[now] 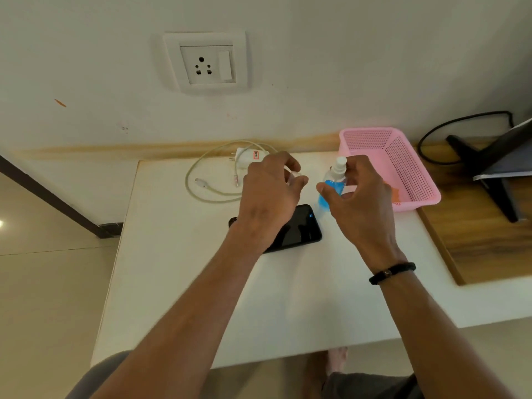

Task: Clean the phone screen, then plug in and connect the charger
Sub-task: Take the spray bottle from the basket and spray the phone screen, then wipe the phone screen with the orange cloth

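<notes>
So, from where I sit watching the head view, the job looks barely begun. Starting at the left, the charger lies unplugged on the white table, its pale cable looped at about nine o'clock from my left hand, both cable ends loose on the tabletop. The wall socket up at twelve o'clock has nothing in it. So plugging in and connecting are all still to do.

My left hand hovers above the phone, fingers curled, and the fingertips seem to pinch something small and clear, perhaps the bottle's cap; it is too blurred for me to say firmly. The phone lies flat, screen up and dark, directly beneath that hand at six o'clock from the fingers, apart from them, its left end hidden under my wrist. I see no wet film or cloth on it, so I judge the wiping has not started.

My right hand is curled round the spray bottle, blue liquid inside, white nozzle upright at twelve o'clock above the thumb. The bottle sits at about two o'clock from the phone, near but not touching. At the far right stands the pink basket, something orange inside it.
</notes>
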`<state>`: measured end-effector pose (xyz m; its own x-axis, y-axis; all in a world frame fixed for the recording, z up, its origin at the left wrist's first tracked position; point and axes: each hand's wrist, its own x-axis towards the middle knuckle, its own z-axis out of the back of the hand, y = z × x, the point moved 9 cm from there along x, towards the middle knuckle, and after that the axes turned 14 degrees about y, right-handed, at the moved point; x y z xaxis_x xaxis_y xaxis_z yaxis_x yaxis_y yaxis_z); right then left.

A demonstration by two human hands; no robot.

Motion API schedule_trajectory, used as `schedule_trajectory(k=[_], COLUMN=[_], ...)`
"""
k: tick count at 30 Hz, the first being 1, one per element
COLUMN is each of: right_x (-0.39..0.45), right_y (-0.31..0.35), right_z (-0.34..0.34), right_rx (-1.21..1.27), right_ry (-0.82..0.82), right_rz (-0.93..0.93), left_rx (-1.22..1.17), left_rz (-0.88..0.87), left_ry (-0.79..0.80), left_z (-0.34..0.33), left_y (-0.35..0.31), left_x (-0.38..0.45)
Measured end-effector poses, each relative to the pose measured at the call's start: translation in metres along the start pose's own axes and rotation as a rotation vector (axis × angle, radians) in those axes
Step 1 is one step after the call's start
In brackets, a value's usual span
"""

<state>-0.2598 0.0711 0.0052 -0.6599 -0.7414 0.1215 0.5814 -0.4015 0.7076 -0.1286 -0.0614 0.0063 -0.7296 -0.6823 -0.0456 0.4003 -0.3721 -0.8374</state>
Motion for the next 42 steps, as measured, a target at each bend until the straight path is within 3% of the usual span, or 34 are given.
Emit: schedule_trajectory(k=[9,13,19,22,24,29,33,42], right_x=[0.020,0.027,0.034,0.035,0.034,0.028,0.028,0.027], right_y=[-0.010,-0.013,-0.015,-0.034,-0.052,-0.089,-0.096,-0.086], right_z=[-0.006,-0.004,0.010,0.040,0.050,0.033,0.025,0.023], right_rx=[0.028,-0.004,-0.054,-0.013,-0.144,-0.464,-0.657,-0.633], right_ry=[-0.021,-0.020,0.137,0.059,0.073,0.292,0.324,0.307], right_rz=[-0.023,-0.049,-0.074,-0.176,-0.222,-0.287,-0.358,-0.341], left_rx=[0.340,0.377,0.466,0.497,0.477,0.519,0.555,0.515], left_rz=[-0.044,-0.006,-0.024,-0.012,0.018,0.081,0.069,-0.078], left_ry=[0.172,0.187,0.226,0.241,0.274,0.393,0.369,0.245], left_z=[-0.050,-0.051,-0.068,-0.070,-0.069,-0.063,-0.047,-0.025], left_y=[0.010,0.013,0.023,0.028,0.030,0.019,-0.006,-0.042], left_x=[0.037,0.051,0.060,0.061,0.061,0.058,0.047,-0.013])
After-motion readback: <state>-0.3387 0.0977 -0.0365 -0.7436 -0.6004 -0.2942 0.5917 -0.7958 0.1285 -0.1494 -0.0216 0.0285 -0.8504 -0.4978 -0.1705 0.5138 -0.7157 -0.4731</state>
